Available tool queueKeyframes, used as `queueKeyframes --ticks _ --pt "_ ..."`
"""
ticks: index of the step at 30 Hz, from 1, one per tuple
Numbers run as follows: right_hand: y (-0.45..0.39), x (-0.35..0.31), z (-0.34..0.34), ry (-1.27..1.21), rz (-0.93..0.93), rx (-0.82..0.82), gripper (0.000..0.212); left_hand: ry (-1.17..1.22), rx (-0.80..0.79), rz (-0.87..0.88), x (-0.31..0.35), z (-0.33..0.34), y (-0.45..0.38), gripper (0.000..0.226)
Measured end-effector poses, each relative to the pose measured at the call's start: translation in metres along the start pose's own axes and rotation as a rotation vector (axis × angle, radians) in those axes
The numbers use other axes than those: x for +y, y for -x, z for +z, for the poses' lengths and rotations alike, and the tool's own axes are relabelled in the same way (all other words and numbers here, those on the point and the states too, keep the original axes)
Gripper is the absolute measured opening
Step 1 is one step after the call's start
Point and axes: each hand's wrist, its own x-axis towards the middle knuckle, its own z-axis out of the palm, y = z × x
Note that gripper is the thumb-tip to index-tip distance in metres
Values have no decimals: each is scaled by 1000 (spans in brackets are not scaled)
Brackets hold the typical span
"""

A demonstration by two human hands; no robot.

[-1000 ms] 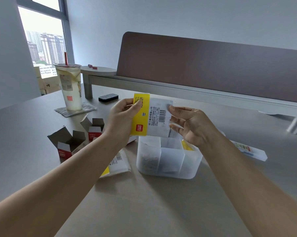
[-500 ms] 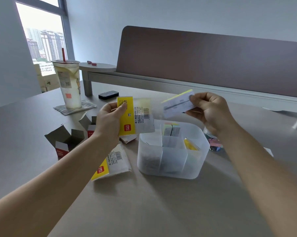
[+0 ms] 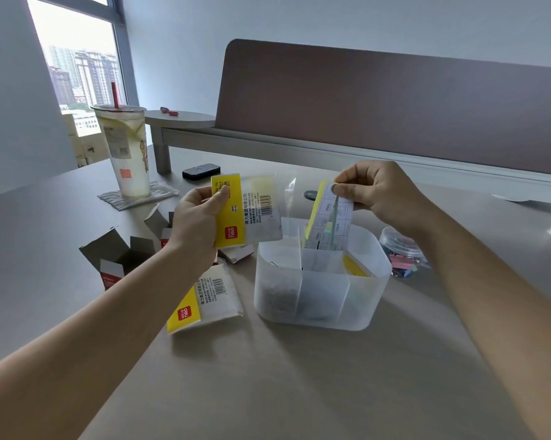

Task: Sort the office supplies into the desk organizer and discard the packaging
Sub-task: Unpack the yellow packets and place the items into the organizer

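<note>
Left hand (image 3: pixel 201 223) grips the yellow-and-clear wrapper (image 3: pixel 247 211), fingers curled round its yellow edge, held up over the tabletop (image 3: pixel 299 376). Right hand (image 3: pixel 382 193) pinches the top of a sticky-note pad (image 3: pixel 329 222), tilted, its lower end dipping into a rear compartment of the frosted organizer (image 3: pixel 321 300). Another wrapper (image 3: pixel 204 300) lies flat beside the organizer, open cartons (image 3: pixel 117 258) further left, a tub of clips (image 3: pixel 401 252) to its right.

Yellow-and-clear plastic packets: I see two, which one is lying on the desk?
The yellow-and-clear plastic packet nearer the camera, left of the frosted plastic organizer, lies flat on the desk. The other packet is held up by the left hand.
</note>
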Motion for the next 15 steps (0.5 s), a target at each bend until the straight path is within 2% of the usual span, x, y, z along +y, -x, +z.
queueKeyframes --ticks 4,11,15 --pt "-10 1 7 40 6 -22 19 -12 2 2 0 1 -1 9" --pt "-18 10 14 14 11 18 19 4 5 -17 1 -1 -6 7" --pt "-12 11 6 -53 8 -10 18 -10 6 -16 -1 -4 -8 7"
